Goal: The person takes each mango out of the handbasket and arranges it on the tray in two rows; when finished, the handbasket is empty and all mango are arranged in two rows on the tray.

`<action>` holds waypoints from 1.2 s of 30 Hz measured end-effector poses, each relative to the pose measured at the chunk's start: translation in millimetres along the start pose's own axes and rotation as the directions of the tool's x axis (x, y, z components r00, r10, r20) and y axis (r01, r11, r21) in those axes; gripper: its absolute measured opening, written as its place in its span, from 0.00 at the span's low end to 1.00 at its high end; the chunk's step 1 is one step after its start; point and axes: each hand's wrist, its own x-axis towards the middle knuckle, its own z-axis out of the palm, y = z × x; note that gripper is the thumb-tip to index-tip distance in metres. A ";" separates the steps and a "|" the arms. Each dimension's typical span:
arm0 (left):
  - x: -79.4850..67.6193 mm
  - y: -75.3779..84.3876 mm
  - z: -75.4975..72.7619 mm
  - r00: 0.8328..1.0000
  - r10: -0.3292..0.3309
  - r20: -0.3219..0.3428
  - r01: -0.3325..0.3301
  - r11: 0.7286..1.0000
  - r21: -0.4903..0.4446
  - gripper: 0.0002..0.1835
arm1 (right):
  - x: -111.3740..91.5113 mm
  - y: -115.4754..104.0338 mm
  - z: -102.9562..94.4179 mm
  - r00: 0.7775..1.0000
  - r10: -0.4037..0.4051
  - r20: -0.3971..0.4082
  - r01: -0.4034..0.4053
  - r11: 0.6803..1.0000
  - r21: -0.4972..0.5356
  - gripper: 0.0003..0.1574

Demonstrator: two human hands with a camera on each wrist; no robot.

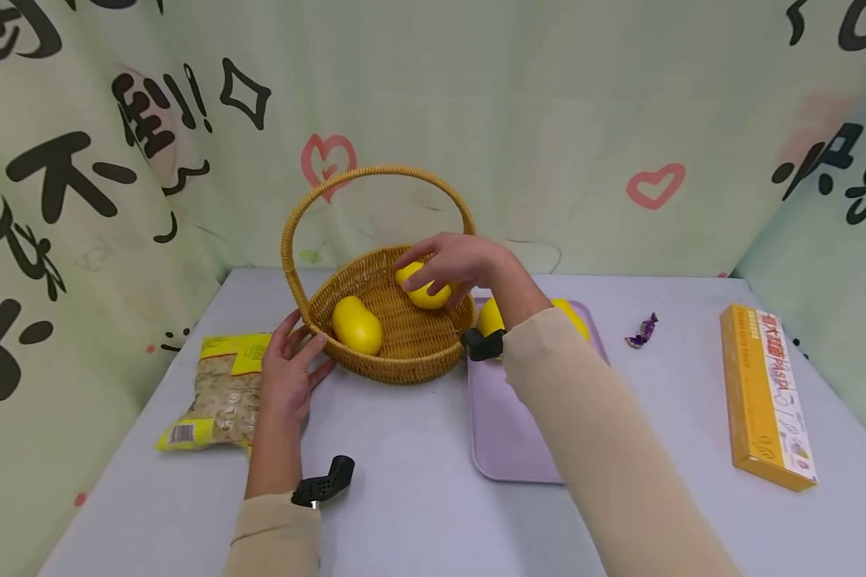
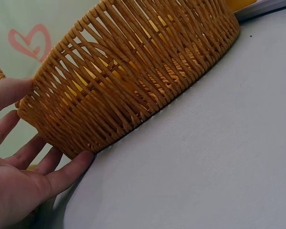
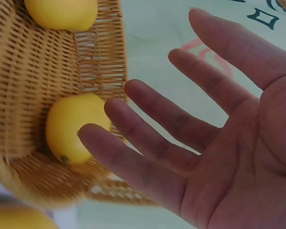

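Note:
A wicker basket point(image 1: 397, 370) with a tall hoop handle stands at the middle of the table, holding two lemons, one lemon point(image 1: 357, 325) at the left and one lemon point(image 1: 424, 288) at the right. Against the basket's left end rests my left hand point(image 1: 290, 370); its fairly straight fingers and thumb touch the outer wall point(image 2: 119, 81). Over the right side of the basket, my right hand point(image 1: 462, 260) hovers with spread fingers point(image 3: 148, 119) and an empty palm. It partly hides the right lemon in the head view. In the right wrist view, that lemon point(image 3: 76, 126) lies beyond the fingertips.
On the right, a lilac tray point(image 1: 508, 433) bears more yellow fruit point(image 1: 572, 315), partly hidden by my right arm. Farther right are a purple wrapped candy point(image 1: 643, 330) and an orange pasta box point(image 1: 768, 397). A yellow-and-clear packet point(image 1: 224, 393) lies left of the basket. Curtains surround the table.

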 end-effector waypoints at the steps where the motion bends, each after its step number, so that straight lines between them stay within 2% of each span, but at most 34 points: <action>1: -0.1 -0.4 -0.8 1.000 0.000 -0.002 0.000 1.000 -0.003 0.35 | 4.9 -0.9 2.8 1.000 0.002 0.010 -0.002 1.000 0.019 0.34; 4: -0.5 -0.8 -1.7 1.000 0.005 0.002 -0.005 1.000 -0.008 0.36 | 17.9 -2.5 11.4 0.999 0.025 0.026 -0.027 0.996 0.085 0.36; 8: 1.1 -0.4 0.4 1.000 0.009 0.017 -0.008 1.000 -0.018 0.36 | 29.6 -1.1 20.5 0.998 0.060 0.008 -0.061 0.985 0.160 0.34; 15: 1.3 0.6 1.2 1.000 0.005 0.011 -0.004 1.000 -0.014 0.36 | 42.7 1.8 38.4 0.997 0.080 -0.020 -0.069 0.942 0.327 0.36; 18: 0.6 0.2 0.3 1.000 -0.001 0.003 0.001 1.000 -0.009 0.36 | 47.7 0.3 46.1 0.995 0.100 -0.027 -0.084 0.934 0.348 0.38; 23: 0.9 -0.2 -0.8 1.000 -0.002 0.003 0.002 1.000 0.000 0.36 | 54.7 -2.9 57.7 0.991 0.128 -0.037 -0.110 0.942 0.317 0.39; 31: 4.4 1.4 0.9 1.000 0.001 0.026 0.000 1.000 -0.006 0.36 | 63.1 -5.3 74.5 0.994 0.106 -0.022 -0.097 0.959 0.266 0.40; 36: 2.5 0.6 -0.2 1.000 -0.008 0.007 0.008 1.000 -0.012 0.35 | 68.7 -6.4 82.1 0.995 0.098 -0.014 -0.093 0.974 0.207 0.38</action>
